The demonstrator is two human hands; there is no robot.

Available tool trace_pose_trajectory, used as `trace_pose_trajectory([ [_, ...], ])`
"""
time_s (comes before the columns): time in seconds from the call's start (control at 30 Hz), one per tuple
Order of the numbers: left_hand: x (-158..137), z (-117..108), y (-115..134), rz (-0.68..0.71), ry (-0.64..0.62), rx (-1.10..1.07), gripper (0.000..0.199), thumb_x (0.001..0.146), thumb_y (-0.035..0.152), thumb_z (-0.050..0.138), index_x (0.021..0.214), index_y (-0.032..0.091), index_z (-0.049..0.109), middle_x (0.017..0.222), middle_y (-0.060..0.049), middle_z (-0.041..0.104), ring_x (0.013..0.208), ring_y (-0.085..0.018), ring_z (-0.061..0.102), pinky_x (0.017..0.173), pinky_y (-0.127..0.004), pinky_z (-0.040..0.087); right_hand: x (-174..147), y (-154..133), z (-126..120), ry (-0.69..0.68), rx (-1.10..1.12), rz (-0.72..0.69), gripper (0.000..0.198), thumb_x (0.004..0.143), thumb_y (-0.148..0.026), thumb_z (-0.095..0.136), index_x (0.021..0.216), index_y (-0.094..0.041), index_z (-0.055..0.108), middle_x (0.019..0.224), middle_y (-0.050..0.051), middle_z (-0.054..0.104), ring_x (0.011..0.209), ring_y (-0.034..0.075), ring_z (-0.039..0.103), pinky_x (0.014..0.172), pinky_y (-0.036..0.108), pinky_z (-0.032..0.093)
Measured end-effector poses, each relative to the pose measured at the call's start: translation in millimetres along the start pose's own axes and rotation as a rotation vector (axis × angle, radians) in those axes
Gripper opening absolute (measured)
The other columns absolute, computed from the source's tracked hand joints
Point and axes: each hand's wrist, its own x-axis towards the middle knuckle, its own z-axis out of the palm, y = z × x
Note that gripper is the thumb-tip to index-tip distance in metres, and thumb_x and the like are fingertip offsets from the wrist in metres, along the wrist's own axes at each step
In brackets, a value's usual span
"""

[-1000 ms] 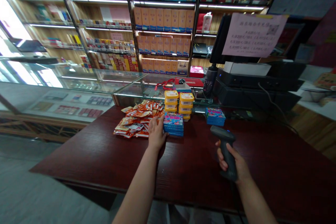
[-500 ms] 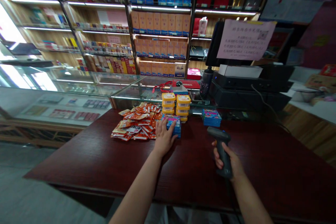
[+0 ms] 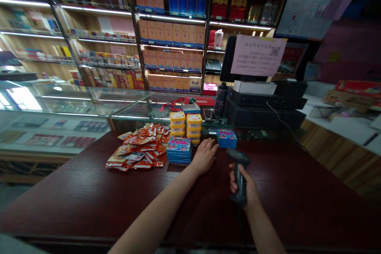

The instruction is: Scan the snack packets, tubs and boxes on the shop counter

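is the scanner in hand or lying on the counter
In hand: the right hand is wrapped around the scanner at its handle.

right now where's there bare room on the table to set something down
Bare tabletop: the front left, between the orange packets and the near edge, left of the left forearm; also the right side, beyond the scanner and right hand. Crowded: back middle, where packets, yellow tubs, left blue stack and left hand sit close.

Head camera, single view: worn on your head, facing forward and down. Near: desk (image 3: 205, 206), six o'clock; your right hand (image 3: 251, 191), between four and five. Farther: sign (image 3: 258, 55), two o'clock; shelves (image 3: 171, 17), twelve.
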Motion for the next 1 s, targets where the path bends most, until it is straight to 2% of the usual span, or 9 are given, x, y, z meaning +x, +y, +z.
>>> trace_pose_trajectory([
  [0.2, 60.8, 36.8, 3.2, 0.034, -0.094, 0.027, 0.05, 0.088, 0.015, 0.04, 0.138, 0.014, 0.041, 0.143, -0.012, 0.044, 0.135, -0.023, 0.035, 0.112, -0.041, 0.027, -0.5, -6.9, 2.6, 0.16, 0.145, -0.052, 0.036, 0.069, -0.046, 0.074, 0.086, -0.017, 0.062, 0.051, -0.007, 0.056, 0.036, 0.004, 0.043, 0.033, 0.014, 0.037],
  [0.3, 76.4, 49.3, 6.5, 0.034, -0.1, 0.079, 0.049, 0.09, 0.016, 0.038, 0.138, 0.016, 0.04, 0.141, -0.013, 0.047, 0.132, -0.023, 0.039, 0.11, -0.043, 0.028, -0.1, -8.6, 4.8, 0.197, 0.167, -0.065, 0.035, 0.067, -0.045, 0.075, 0.084, -0.017, 0.063, 0.051, -0.007, 0.056, 0.035, 0.004, 0.043, 0.032, 0.014, 0.036],
  [0.4, 80.5, 53.3, 9.0, 0.019, -0.054, 0.14, 0.037, 0.092, 0.018, 0.037, 0.126, 0.016, 0.051, 0.128, -0.012, 0.057, 0.12, -0.022, 0.048, 0.105, -0.042, 0.031, 0.9, -8.6, 6.0, 0.203, 0.169, -0.067, 0.035, 0.067, -0.046, 0.074, 0.084, -0.017, 0.063, 0.05, -0.007, 0.056, 0.034, 0.004, 0.042, 0.032, 0.015, 0.035],
  [0.53, 80.3, 46.8, 8.6, 0.051, -0.023, 0.228, 0.025, 0.094, 0.021, 0.037, 0.1, 0.016, 0.06, 0.101, -0.011, 0.063, 0.1, -0.023, 0.054, 0.088, -0.039, 0.041, 1.9, -8.2, 5.5, 0.194, 0.155, -0.052, 0.038, 0.067, -0.048, 0.075, 0.085, -0.017, 0.063, 0.05, -0.007, 0.056, 0.034, 0.005, 0.043, 0.032, 0.015, 0.035],
  [0.7, 83.4, 31.4, 4.3, 0.124, -0.091, 0.224, 0.023, 0.092, 0.016, 0.04, 0.094, 0.016, 0.063, 0.101, -0.012, 0.06, 0.098, -0.023, 0.053, 0.077, -0.035, 0.044, 1.9, -8.6, 5.7, 0.215, 0.152, -0.047, 0.038, 0.065, -0.049, 0.075, 0.085, -0.018, 0.062, 0.051, -0.007, 0.055, 0.035, 0.005, 0.043, 0.032, 0.016, 0.034],
  [0.83, 73.5, 7.4, -0.5, 0.086, -0.115, 0.166, 0.021, 0.089, 0.015, 0.043, 0.093, 0.016, 0.063, 0.1, -0.012, 0.059, 0.096, -0.023, 0.054, 0.07, -0.031, 0.046, 2.1, -9.0, 5.0, 0.206, 0.116, -0.042, 0.038, 0.066, -0.05, 0.074, 0.084, -0.02, 0.061, 0.051, -0.007, 0.053, 0.034, 0.006, 0.041, 0.032, 0.018, 0.034],
  [0.9, 60.2, -6.2, -2.1, 0.011, -0.055, 0.105, 0.018, 0.089, 0.017, 0.044, 0.094, 0.017, 0.062, 0.098, -0.011, 0.059, 0.093, -0.022, 0.055, 0.072, -0.03, 0.047, 1.7, -8.8, 4.1, 0.196, 0.087, -0.055, 0.037, 0.067, -0.051, 0.073, 0.084, -0.02, 0.06, 0.052, -0.007, 0.052, 0.035, 0.006, 0.041, 0.032, 0.019, 0.034],
  [1.0, 31.9, -19.5, 0.8, -0.183, 0.178, -0.124, 0.016, 0.088, 0.023, 0.047, 0.094, 0.018, 0.061, 0.093, -0.008, 0.06, 0.088, -0.019, 0.057, 0.079, -0.031, 0.048, 0.3, -7.9, 3.1, 0.186, 0.07, -0.07, 0.037, 0.068, -0.051, 0.072, 0.085, -0.021, 0.059, 0.054, -0.007, 0.052, 0.036, 0.006, 0.041, 0.033, 0.019, 0.034],
])
